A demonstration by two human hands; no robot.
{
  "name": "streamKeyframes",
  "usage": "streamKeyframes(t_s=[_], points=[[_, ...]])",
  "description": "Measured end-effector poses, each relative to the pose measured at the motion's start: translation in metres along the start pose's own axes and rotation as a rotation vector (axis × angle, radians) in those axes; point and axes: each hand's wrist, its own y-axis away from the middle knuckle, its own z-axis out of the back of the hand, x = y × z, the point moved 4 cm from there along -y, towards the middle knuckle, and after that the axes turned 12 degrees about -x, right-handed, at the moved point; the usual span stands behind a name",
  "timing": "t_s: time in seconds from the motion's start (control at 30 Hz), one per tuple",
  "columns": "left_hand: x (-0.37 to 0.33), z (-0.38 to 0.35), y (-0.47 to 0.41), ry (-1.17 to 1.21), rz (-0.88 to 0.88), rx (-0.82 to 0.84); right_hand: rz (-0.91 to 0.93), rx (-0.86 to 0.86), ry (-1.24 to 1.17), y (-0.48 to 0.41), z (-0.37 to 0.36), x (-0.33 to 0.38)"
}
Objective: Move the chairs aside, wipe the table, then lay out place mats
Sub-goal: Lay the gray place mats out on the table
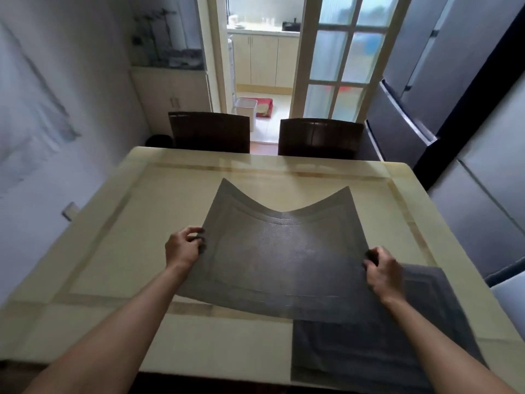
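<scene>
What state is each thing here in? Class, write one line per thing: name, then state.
held place mat: lifted over the table, middle sagging.
second place mat: flat on the table's near right corner.
left grip: pinches the held place mat's left edge.
right grip: pinches its right edge.
left chair: at the table's far side.
right chair: likewise, beside it.
glass-paned door: open.

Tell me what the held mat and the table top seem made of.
Held mat: likely woven vinyl or similar, matte grey; it sags between the left hand and right hand. Table top: glossy cream, perhaps polished stone or glass; it reflects light.
</scene>
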Motion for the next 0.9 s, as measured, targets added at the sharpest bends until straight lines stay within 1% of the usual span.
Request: streamKeyframes(t_s=[0.13, 0.27, 0.47, 0.63, 0.77, 0.83, 0.9], points=[[0.008, 0.041, -0.034, 0.014, 0.023, -0.106, 0.038, 0.026, -0.061, 0.003, -0.030, 0.046], [0.024, 0.074, -0.081, 0.028, 0.047, -0.154, 0.027, 0.039, -0.115, 0.009, -0.067, 0.087], [0.049, 0.104, -0.180, 0.021, 0.032, -0.175, -0.071, 0.086, -0.183, 0.007, -0.145, 0.151], [0.082, 0.108, -0.289, -0.002, 0.049, -0.131, -0.196, 0.075, -0.215, 0.008, -0.233, 0.206], [0.118, 0.097, -0.372, -0.005, 0.060, -0.098, -0.278, 0.065, -0.225, 0.000, -0.307, 0.232], [0.135, 0.087, -0.402, -0.002, 0.096, -0.048, -0.308, 0.066, -0.207, -0.004, -0.333, 0.241], [0.157, 0.074, -0.426, -0.036, 0.142, 0.041, -0.309, 0.091, -0.154, -0.011, -0.363, 0.244]])
